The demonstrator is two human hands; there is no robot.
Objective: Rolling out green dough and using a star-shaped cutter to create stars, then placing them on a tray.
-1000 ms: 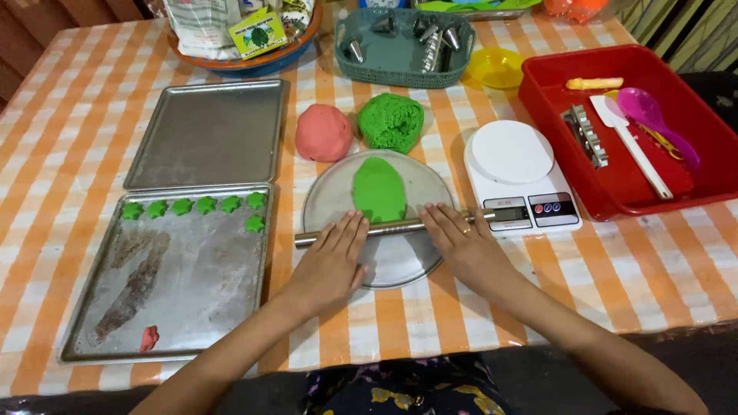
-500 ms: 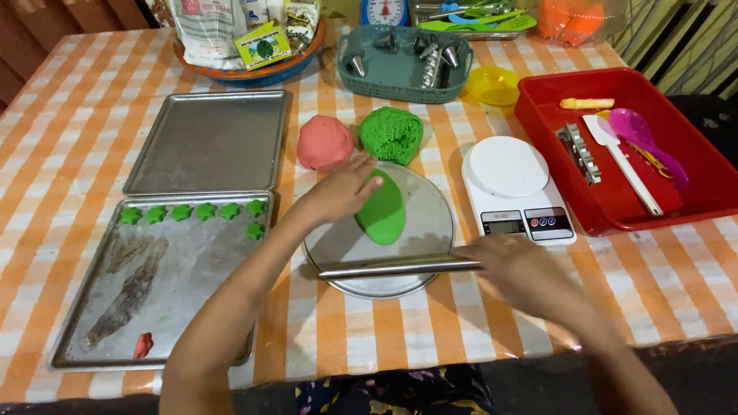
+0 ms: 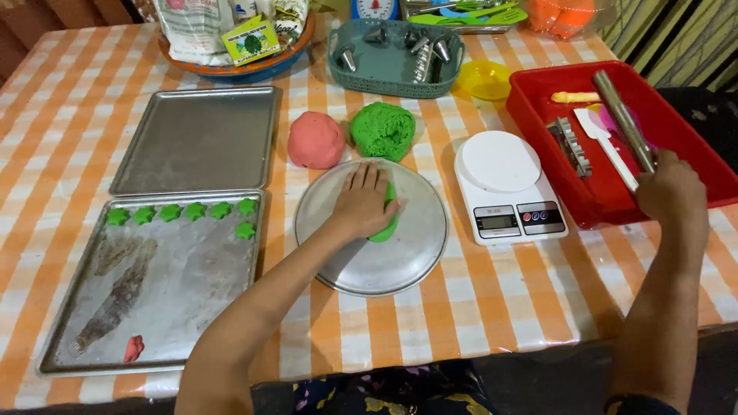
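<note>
An orange-and-white checked table (image 3: 69,115) is carrying a round metal plate (image 3: 400,261) at its middle. Two baking trays (image 3: 196,138) are lying left of the plate, pink dough (image 3: 315,140) and green dough (image 3: 383,131) are sitting just behind it, and a white scale (image 3: 507,184) and red bin (image 3: 553,115) are standing to its right.

Flattened green dough (image 3: 387,227) lies on a round metal plate (image 3: 400,253) mid-desk, near the front edge; a metal rolling pin (image 3: 623,119) slants over the red tray (image 3: 538,107) at the right edge.
</note>
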